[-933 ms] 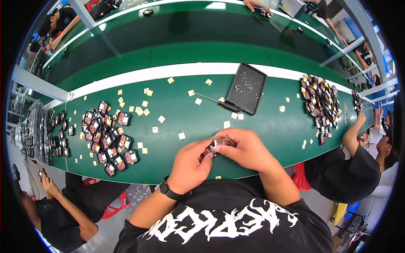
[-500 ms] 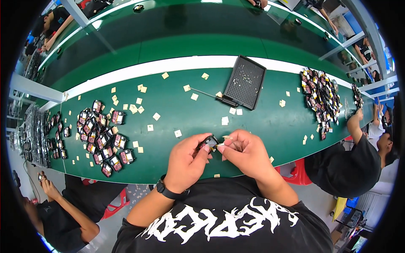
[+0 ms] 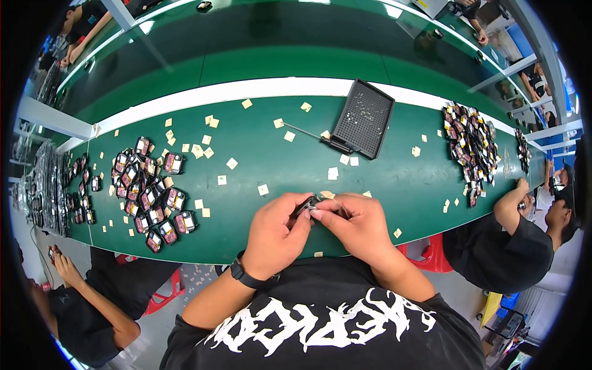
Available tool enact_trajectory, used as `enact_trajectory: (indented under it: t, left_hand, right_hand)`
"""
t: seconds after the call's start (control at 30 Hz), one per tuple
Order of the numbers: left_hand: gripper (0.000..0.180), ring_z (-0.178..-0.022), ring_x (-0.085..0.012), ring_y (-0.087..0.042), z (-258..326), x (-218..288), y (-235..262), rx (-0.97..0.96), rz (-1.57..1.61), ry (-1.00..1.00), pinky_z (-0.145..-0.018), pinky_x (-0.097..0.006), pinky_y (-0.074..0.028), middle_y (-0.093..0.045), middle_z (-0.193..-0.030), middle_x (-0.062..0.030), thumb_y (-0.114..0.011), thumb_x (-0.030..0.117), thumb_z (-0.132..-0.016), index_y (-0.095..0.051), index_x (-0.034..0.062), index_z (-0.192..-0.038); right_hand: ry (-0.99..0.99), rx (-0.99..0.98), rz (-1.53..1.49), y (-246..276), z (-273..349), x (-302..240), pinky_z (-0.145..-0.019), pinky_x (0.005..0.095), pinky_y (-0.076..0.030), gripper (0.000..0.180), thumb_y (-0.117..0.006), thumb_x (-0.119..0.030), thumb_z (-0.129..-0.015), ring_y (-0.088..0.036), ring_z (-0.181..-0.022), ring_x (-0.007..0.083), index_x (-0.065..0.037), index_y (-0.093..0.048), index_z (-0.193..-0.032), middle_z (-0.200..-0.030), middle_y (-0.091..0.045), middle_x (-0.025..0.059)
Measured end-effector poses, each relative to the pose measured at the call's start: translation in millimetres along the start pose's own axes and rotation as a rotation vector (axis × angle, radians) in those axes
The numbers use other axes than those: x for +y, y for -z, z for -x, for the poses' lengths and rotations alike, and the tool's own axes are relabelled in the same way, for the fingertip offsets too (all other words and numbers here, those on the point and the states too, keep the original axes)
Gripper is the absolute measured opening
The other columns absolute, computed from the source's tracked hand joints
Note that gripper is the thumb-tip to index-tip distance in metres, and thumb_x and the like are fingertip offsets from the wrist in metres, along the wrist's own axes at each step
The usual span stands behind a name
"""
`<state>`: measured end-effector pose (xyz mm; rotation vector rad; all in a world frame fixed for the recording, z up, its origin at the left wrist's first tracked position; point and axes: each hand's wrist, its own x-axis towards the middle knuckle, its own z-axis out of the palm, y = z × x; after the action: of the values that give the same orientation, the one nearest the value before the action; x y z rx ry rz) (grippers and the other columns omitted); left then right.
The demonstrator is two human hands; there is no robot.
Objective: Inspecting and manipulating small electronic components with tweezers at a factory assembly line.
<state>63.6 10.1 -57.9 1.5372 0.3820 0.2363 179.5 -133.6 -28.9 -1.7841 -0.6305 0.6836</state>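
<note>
Left hand (image 3: 275,237): thumb and fingers clamped on a small black device (image 3: 312,202), above the counter (image 3: 237,213).
Right hand (image 3: 359,229): bunched against the device; exact grip hidden.
Device: probably light, stiff, fragile; best held by its side edges.
Tray (image 3: 365,120): beyond, black.

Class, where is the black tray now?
In the head view, the tray lies right of centre on the green table, far end over the white strip, a black-handled tool by its near left corner.
</note>
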Motion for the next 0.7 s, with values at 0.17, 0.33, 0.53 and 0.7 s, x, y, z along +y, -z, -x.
enact_trajectory:
  t: [0.17, 0.33, 0.53, 0.7]
  left_hand:
    - [0.029, -0.087, -0.0156, -0.071, 1, -6, 1, -0.007, 0.079, -0.051, -0.074, -0.028, -0.058, -0.069, -0.103, -0.0135, -0.059, -0.003, -0.097, -0.061, -0.0064, -0.126]
    - [0.031, -0.088, -0.0157, -0.071, 2, -3, 9, -0.073, 0.146, 0.010, -0.076, -0.028, -0.058, -0.068, -0.105, -0.0124, -0.057, -0.003, -0.099, -0.061, -0.0053, -0.129]
    - [0.036, -0.079, -0.0141, -0.069, 2, 4, 11, -0.119, 0.014, -0.053, -0.071, -0.027, -0.056, -0.069, -0.101, -0.0116, -0.058, 0.000, -0.099, -0.061, -0.0021, -0.134]
    - [0.035, -0.074, -0.0110, -0.067, 4, 9, 6, -0.067, -0.137, -0.067, -0.065, -0.026, -0.054, -0.072, -0.096, -0.0087, -0.060, 0.003, -0.101, -0.062, -0.0029, -0.135]
  right_hand:
    - [-0.094, -0.010, -0.122, -2, -4, 10, -0.060, 0.0244, -0.045, 0.013, -0.079, -0.010, -0.091, -0.056, -0.070, 0.0053, 0.002, -0.077, -0.096, -0.077, -0.064, 0.0017]
    - [-0.297, 0.038, -0.081, -1, -12, -3, -0.056, 0.0233, -0.041, 0.017, -0.082, -0.011, -0.088, -0.052, -0.066, 0.0034, 0.002, -0.072, -0.084, -0.074, -0.061, -0.0017]
    - [-0.254, -0.066, -0.108, 3, -15, -3, -0.055, 0.0194, -0.040, 0.018, -0.083, -0.008, -0.088, -0.053, -0.065, 0.0012, 0.000, -0.068, -0.083, -0.072, -0.062, -0.0047]
    - [-0.241, -0.088, -0.143, 5, -13, 0, -0.055, 0.0192, -0.038, 0.017, -0.081, -0.009, -0.090, -0.051, -0.067, 0.0008, -0.001, -0.068, -0.084, -0.074, -0.063, -0.0053]
